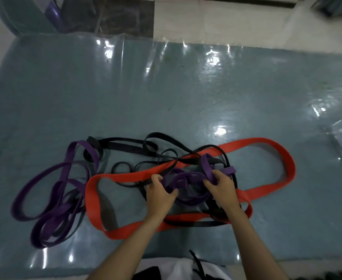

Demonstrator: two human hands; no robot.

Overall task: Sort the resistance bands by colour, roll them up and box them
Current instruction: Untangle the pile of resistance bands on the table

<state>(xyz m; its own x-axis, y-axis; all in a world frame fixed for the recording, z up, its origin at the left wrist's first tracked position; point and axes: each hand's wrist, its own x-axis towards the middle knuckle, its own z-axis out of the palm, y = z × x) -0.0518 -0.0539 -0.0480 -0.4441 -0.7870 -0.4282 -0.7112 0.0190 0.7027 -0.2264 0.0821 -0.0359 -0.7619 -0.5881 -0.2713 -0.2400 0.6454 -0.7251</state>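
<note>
1. Surface: grey-blue mat [166,93] under glossy plastic film.
2. Left hand [160,194] and right hand [219,185] curl round tangled purple bands [188,177] at centre.
3. Red band [267,144] loops from 9 to 3 o'clock; black bands [125,141] at 11 (likely limp, stretchy; lift at a free loop).

No readable text, label or number shows, perhaps owing to blur.
</note>
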